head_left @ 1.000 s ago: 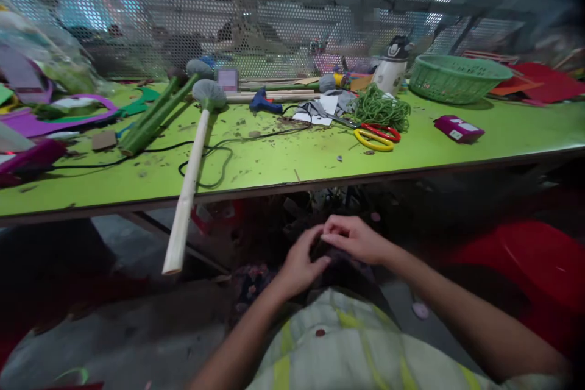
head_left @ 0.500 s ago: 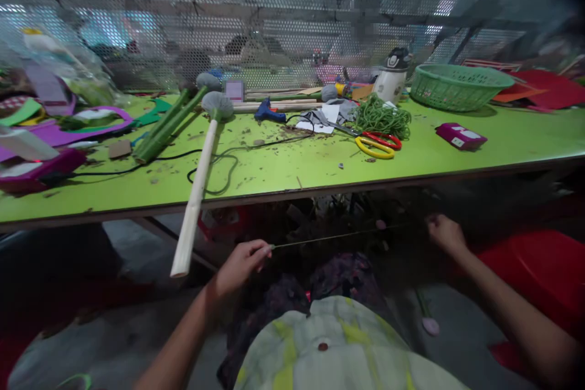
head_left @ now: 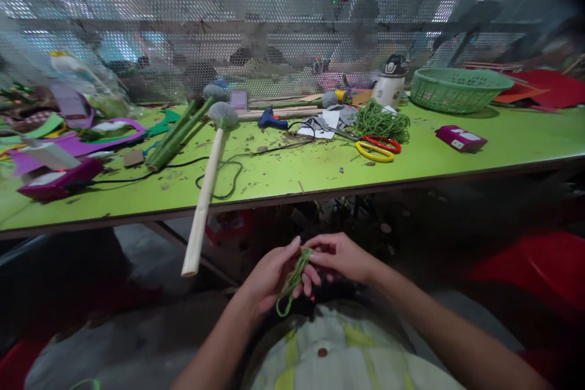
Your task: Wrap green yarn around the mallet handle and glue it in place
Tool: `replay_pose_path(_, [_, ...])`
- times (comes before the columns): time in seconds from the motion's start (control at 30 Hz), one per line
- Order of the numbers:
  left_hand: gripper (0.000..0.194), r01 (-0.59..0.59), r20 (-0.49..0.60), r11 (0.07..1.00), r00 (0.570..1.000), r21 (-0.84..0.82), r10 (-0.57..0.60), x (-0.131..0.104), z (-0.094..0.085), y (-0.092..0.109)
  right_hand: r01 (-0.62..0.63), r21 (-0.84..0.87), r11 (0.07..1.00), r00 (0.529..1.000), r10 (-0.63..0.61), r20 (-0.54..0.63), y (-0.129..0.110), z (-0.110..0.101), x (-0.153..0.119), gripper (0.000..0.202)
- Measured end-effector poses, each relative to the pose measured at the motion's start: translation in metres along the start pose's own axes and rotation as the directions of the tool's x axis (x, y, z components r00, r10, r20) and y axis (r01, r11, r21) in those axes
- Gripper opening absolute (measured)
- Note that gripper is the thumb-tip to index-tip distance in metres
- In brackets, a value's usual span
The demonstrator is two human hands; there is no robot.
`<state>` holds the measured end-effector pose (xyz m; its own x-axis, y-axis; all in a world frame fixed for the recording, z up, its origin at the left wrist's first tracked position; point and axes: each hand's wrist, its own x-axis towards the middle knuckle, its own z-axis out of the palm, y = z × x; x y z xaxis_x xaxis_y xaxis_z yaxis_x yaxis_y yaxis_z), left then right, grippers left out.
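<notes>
Over my lap, my left hand point(head_left: 274, 274) holds a small bundle of green cord point(head_left: 299, 271), with a loop hanging below the fingers. My right hand point(head_left: 338, 256) meets it from the right, its thumb and fingers pinching the upper end of the same bundle. On the green table point(head_left: 274, 177) above lie a tangle of green cord point(head_left: 381, 122) and scissors with red and yellow handles point(head_left: 377, 149). A pale stick with a grey fluffy head point(head_left: 205, 201) juts over the table's front edge.
A blue glue gun point(head_left: 273, 119), green stems point(head_left: 176, 137), a purple box point(head_left: 460, 138), a green basket point(head_left: 459, 91) and a white flask point(head_left: 389, 85) stand or lie on the table. Purple and green sheets are at the left. A red stool point(head_left: 539, 268) is at the right.
My hands were far apart with a cord stretched from the left hand toward the right. They have come together over my lap, and the cord is now gathered in a bundle between them.
</notes>
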<state>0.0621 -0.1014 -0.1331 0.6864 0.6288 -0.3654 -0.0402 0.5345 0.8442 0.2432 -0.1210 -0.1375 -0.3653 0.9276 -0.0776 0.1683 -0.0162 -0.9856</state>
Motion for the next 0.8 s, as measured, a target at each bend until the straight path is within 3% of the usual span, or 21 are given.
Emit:
replay_pose_path(0.13, [0.035,0.025,0.01,0.999,1.0,0.043,-0.025,-0.012,-0.007,-0.003,0.016,-0.037,0.999,0.974,-0.024,-0.224,0.006,-0.022,0.0,0.026])
replay_pose_path(0.23, [0.028,0.042,-0.029,0.994,0.999,0.099,-0.039,-0.021,-0.015,-0.01,-0.002,-0.025,1.0,0.95,-0.006,-0.313,0.009,-0.038,-0.005,0.027])
replay_pose_path(0.4, [0.033,0.008,-0.182,0.979,0.983,0.203,0.03,-0.029,-0.021,-0.019,-0.045,0.011,0.999,0.945,0.046,-0.325,0.011,-0.04,-0.021,0.03])
replay_pose_path(0.57, [0.038,-0.033,-0.323,0.954,0.937,0.298,0.133,-0.032,-0.028,-0.028,-0.058,0.024,0.998,0.943,0.063,-0.328,0.014,-0.031,-0.03,0.032])
replay_pose_path(0.7, [0.036,0.0,-0.327,0.947,0.938,0.323,0.111,-0.041,-0.042,-0.038,-0.084,0.013,0.996,0.906,0.082,-0.415,0.043,-0.04,-0.026,0.037])
replay_pose_path(0.8, [0.037,0.027,-0.321,0.943,0.943,0.333,0.086,-0.051,-0.058,-0.045,-0.13,-0.009,0.991,0.828,0.104,-0.551,0.08,-0.055,-0.021,0.038])
